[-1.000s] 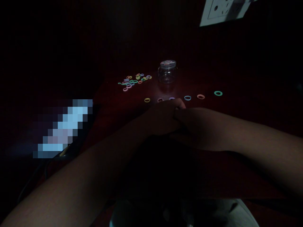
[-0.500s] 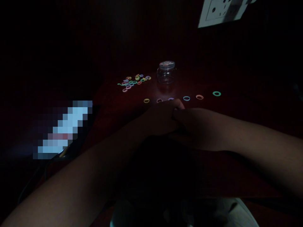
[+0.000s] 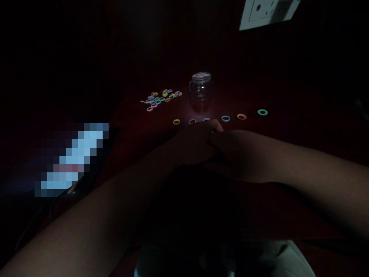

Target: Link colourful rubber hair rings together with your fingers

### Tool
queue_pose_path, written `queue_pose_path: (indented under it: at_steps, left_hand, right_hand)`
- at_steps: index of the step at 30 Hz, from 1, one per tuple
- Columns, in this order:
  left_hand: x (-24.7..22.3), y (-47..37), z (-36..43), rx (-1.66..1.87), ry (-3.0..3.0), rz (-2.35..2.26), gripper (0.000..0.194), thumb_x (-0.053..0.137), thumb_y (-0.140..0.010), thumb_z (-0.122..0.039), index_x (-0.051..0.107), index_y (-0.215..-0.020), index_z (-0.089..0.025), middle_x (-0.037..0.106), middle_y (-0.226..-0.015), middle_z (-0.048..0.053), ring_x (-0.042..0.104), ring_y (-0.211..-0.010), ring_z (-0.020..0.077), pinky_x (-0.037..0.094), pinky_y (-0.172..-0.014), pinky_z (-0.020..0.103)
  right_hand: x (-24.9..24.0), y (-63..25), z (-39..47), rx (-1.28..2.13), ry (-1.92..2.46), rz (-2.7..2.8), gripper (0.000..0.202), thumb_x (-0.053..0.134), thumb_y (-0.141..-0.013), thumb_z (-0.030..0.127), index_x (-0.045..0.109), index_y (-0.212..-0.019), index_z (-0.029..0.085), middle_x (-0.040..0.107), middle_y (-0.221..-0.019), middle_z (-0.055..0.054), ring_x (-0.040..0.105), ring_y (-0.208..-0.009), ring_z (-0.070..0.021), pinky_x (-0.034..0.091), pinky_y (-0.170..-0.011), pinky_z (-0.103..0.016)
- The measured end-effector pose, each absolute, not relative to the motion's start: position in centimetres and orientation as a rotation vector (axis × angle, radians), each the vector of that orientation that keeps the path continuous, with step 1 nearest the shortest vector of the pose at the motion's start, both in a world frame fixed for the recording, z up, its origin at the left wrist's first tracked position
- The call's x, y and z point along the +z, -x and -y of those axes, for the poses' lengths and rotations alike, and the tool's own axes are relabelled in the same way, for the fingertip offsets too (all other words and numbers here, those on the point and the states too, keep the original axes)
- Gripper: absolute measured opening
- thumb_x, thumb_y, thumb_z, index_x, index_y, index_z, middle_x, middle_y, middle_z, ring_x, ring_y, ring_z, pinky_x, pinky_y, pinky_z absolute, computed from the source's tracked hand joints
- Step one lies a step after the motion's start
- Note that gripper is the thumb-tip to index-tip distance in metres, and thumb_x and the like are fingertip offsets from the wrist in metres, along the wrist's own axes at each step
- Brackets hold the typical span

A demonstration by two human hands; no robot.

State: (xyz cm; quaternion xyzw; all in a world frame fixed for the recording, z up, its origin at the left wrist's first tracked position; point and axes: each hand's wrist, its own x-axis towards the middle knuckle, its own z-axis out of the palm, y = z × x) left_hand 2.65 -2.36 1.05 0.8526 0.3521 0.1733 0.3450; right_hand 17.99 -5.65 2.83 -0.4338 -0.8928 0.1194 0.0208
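My left hand (image 3: pixel 196 141) and my right hand (image 3: pixel 235 154) are clasped together over the dark red table, the fingers folded in against each other. Shadow hides most of the fingers; nothing shows in either hand. Just beyond them runs a row of small elastic hair ties: a yellow hair tie (image 3: pixel 176 122), a pink hair tie (image 3: pixel 192 121), a purple hair tie (image 3: pixel 206 119), a blue hair tie (image 3: pixel 225 119), an orange-pink hair tie (image 3: pixel 241 116) and a green hair tie (image 3: pixel 262 112). My left hand partly covers the pink and purple ones.
A lidded clear jar (image 3: pixel 200 88) stands behind the row. Left of it lies a loose pile of coloured hair ties (image 3: pixel 157 100). A blurred-out bright screen (image 3: pixel 76 159) with a cable is at the left. A wall socket (image 3: pixel 268 13) sits upper right.
The whole view has shifted slightly, so things sit a little further left and higher. My clasped hands keep the same pose, and the hair ties have not moved on the table.
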Motion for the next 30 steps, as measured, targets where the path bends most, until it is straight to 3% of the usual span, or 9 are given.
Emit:
queue_pose_path:
  at_steps: [30]
  left_hand:
    - [0.43,-3.04,2.28,0.575,-2.175,-0.901,0.025,0.054,-0.064,-0.016,0.055,-0.089,-0.017,0.062,-0.085,0.002,0.057,-0.084,0.0187,0.044,-0.073,0.031]
  right_hand:
    - [2.52,-18.17,5.79,0.279,1.340,2.804,0.042,0.053,-0.075,0.044,0.059,-0.103,0.013,0.065,-0.080,-0.008,0.057,-0.064,-0.0171,0.035,-0.055,-0.026]
